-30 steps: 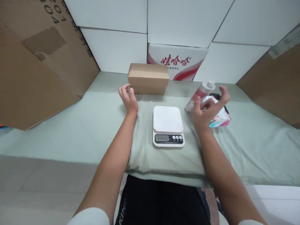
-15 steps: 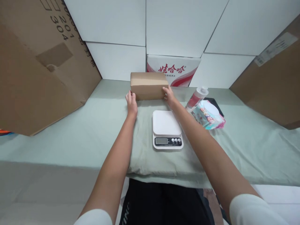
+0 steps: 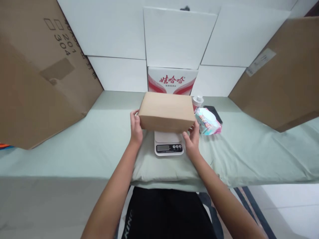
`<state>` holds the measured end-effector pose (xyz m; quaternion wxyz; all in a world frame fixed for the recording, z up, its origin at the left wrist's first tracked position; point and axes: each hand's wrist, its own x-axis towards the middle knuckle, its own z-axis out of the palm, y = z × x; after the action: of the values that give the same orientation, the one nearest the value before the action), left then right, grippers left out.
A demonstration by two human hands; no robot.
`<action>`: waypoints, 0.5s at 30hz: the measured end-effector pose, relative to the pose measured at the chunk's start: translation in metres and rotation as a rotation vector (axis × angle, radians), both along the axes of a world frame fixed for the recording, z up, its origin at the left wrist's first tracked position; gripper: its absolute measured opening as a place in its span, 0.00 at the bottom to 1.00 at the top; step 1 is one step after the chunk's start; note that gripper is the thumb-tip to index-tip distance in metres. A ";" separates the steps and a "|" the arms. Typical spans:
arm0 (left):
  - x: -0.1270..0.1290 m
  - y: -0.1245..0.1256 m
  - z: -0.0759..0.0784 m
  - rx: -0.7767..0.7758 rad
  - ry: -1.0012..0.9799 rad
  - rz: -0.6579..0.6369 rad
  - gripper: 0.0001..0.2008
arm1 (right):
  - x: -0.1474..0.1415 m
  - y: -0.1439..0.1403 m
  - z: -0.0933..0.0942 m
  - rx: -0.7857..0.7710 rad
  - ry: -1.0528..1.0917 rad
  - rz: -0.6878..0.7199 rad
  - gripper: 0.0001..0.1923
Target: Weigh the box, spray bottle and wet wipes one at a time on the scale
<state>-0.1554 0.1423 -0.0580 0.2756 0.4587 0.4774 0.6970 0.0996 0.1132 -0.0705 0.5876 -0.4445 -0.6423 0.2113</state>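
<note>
Cardboard box (image 3: 166, 112), which half a second ago sat at the far edge of the green cloth (image 3: 99, 146) with our hands just closing on its ends, now hangs over the white kitchen scale (image 3: 168, 143), so we judge the lift done and the box not yet set down. Our left hand (image 3: 136, 127) and right hand (image 3: 191, 139) clamp its two short ends. Its long axis runs left to right, broad top tilted toward us.
</note>
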 end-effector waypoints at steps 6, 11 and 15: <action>0.009 -0.040 -0.016 -0.014 0.060 -0.073 0.31 | 0.003 -0.003 -0.011 0.070 0.049 -0.070 0.33; 0.007 -0.043 -0.019 -0.005 0.044 -0.055 0.31 | 0.003 -0.002 -0.007 0.034 0.090 -0.093 0.32; 0.005 -0.042 -0.017 0.000 0.004 -0.031 0.29 | 0.004 -0.007 -0.005 0.043 0.072 -0.190 0.31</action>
<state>-0.1501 0.1001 -0.0749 0.2853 0.4674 0.4706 0.6918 0.1038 0.1067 -0.0758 0.6369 -0.4828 -0.5803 0.1567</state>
